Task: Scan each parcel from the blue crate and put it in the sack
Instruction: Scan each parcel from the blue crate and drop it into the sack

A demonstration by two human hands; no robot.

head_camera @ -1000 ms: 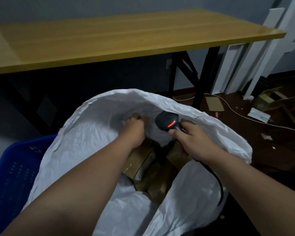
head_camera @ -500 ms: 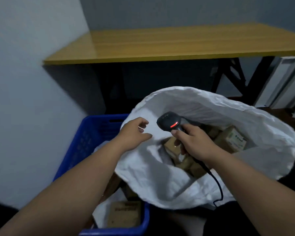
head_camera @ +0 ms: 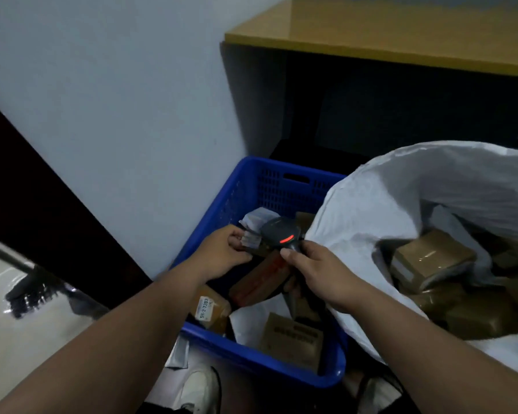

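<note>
Dim indoor shot, bluish cast, soft & noisy overall. Light seems to come from upper left: wall is the brightest area, tabletop shows a dull sheen. Deep shadow under the table, detail lost there. Glare on the glossy white surface at lower left. Slight motion blur; wide-angle bend toward the edges. Scanner window glows red.

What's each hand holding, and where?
Right hand grips the scanner by its handle; left hand pinches a parcel at its far end.
</note>
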